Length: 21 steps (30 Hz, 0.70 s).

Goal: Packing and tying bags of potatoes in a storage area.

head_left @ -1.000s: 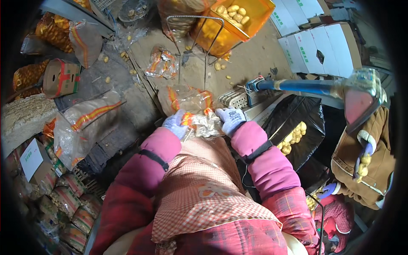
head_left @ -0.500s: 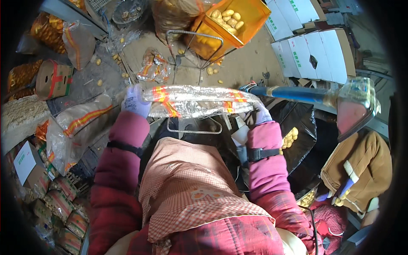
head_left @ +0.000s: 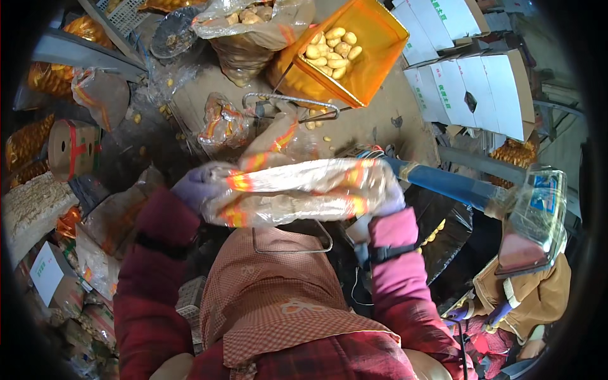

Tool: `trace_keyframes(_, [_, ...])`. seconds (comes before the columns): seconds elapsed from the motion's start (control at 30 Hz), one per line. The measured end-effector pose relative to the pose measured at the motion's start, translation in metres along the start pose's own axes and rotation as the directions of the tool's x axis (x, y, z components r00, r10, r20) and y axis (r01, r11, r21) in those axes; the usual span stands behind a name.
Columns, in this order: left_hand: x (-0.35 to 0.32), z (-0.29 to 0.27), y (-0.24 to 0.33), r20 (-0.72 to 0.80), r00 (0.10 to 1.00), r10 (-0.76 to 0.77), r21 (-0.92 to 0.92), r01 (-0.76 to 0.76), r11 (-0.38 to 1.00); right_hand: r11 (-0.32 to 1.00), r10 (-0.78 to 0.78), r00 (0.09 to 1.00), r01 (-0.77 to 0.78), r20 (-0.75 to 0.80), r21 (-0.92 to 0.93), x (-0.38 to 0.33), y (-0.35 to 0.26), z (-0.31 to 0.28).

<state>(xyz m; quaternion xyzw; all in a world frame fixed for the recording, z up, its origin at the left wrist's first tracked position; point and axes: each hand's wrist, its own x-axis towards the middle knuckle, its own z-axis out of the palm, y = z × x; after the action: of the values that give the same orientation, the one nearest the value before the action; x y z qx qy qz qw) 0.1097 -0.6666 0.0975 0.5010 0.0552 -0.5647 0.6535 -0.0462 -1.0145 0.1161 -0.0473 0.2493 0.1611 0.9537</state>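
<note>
A see-through plastic bag [head_left: 304, 183] with red and yellow stripes is stretched sideways in front of my apron. My left hand [head_left: 196, 185], in a lavender glove, is closed on its left end and slightly blurred. At the right end my gloved right hand [head_left: 393, 197] is closed on the bag, its fingers partly hidden by the plastic. Part of the bag trails away from me toward a metal wire stand. The stand's far loop [head_left: 291, 100] shows beyond the bag, and its near loop [head_left: 294, 251] lies just below my hands.
Beyond the stand, an orange bin [head_left: 380, 57] holds potatoes, beside a large plastic sack [head_left: 244, 50]. A blue pole [head_left: 446, 182] with a plastic-wrapped device [head_left: 535, 212] juts in at right. White cartons [head_left: 468, 92] stand far right. A co-worker's gloved hands [head_left: 491, 322] show at lower right.
The view has tilted, so the bin and stand sit lower. The bag's folds have loosened and a trailing part now shows toward the stand. Both hands keep hold of the bag.
</note>
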Motion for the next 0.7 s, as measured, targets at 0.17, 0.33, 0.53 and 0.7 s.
trace_keyframes(0.17, [0.032,-0.026,0.063,0.085,0.991,0.100,-0.015,-0.099,0.995,0.897,-0.391,0.908,0.340,-0.150,-0.282,0.060,-0.044,-0.059])
trace_keyframes(0.33, [0.118,-0.053,0.076,-0.325,0.855,0.404,-0.007,-0.429,0.903,0.798,-0.531,0.816,0.391,-0.228,-0.458,0.119,-0.047,-0.069])
trace_keyframes(0.53, [0.183,-0.104,-0.015,-0.604,0.697,0.385,0.449,-0.101,0.888,0.786,-0.508,0.827,0.332,-0.239,-0.521,0.143,-0.045,-0.102])
trace_keyframes(0.7, [0.124,-0.079,-0.078,-0.414,0.843,0.343,0.212,-0.277,0.937,0.800,-0.423,0.881,0.253,-0.211,-0.544,0.095,-0.009,-0.099])
